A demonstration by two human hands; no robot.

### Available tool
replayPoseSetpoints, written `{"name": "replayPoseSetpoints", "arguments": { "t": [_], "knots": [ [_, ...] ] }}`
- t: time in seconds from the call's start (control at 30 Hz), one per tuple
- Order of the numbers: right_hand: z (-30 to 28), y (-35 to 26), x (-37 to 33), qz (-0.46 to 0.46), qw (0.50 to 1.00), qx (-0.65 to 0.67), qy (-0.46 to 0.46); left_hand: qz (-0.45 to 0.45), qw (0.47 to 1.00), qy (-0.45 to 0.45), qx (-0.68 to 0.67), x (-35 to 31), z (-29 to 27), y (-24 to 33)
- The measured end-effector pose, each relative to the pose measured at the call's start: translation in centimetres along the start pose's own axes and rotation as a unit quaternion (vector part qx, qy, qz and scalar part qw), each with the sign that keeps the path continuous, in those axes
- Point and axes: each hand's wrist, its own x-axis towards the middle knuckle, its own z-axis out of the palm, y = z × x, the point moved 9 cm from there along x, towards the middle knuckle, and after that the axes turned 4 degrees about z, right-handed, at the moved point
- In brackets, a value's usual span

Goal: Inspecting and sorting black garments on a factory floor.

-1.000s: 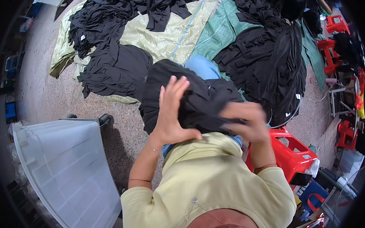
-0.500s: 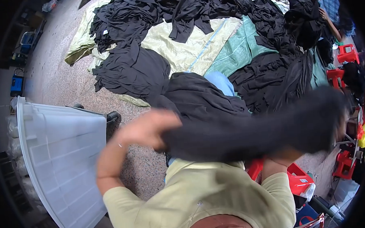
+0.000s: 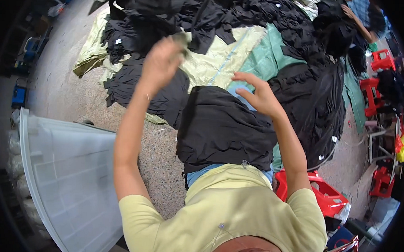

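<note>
My left hand (image 3: 162, 64) reaches out over the piled clothing, blurred by motion. Its thumb and fingers look apart, and I make out nothing held in them. Just beyond it is a blurred black garment (image 3: 154, 13), above the far left pile. Over the right side of my lap, my right hand (image 3: 260, 96) is open, its fingers curved and spread with nothing in them. Black cloth (image 3: 224, 129) lies in a heap across my lap, over blue trousers. A smaller black pile (image 3: 164, 94) sits below my left hand.
A large white plastic bin (image 3: 73, 176) stands on my left. Black garments (image 3: 307, 108) lie on green sheeting (image 3: 279, 46) and a pale yellow woven sheet (image 3: 217, 57). Red stools (image 3: 324, 195) are on the right. Another person's hand (image 3: 348, 11) touches dark cloth at the far right.
The black garment stretched between my hands has left them; a blurred one now shows at the far left. My left hand has moved forward, and my right hand forward and inward, now open.
</note>
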Motion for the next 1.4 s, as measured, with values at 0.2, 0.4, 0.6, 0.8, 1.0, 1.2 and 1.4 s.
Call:
{"name": "replayPoseSetpoints", "arguments": {
  "t": [0.2,0.4,0.6,0.8,1.0,1.2,1.4],
  "knots": [
    [-6.3,12.8,-14.1,0.281,0.951,-0.045,0.118,-0.197,0.954,-0.042,-0.224,-13.3,9.3,7.0],
    [-4.2,12.3,-20.5,0.343,0.931,0.124,0.035,-0.224,0.941,0.032,-0.253,-13.3,7.7,12.4],
    [-5.0,6.4,-18.1,0.193,0.973,-0.114,0.047,-0.161,0.942,-0.001,-0.293,-11.4,8.3,16.3],
    [-10.3,4.1,-18.3,0.123,0.876,-0.22,0.412,-0.116,0.969,-0.085,-0.199,-12.1,9.1,19.3],
    [-8.8,8.6,-14.1,0.23,0.895,-0.182,0.336,-0.156,0.98,-0.08,-0.099,-14.7,8.1,18.2],
    [-4.5,6.8,-14.0,0.115,0.989,-0.073,0.05,-0.146,0.983,-0.066,-0.086,-18.0,7.1,19.6],
    [-5.1,8.8,-15.5,0.143,0.94,-0.303,0.062,-0.162,0.981,-0.012,-0.108,-19.8,7.4,17.7]
  ]
}}
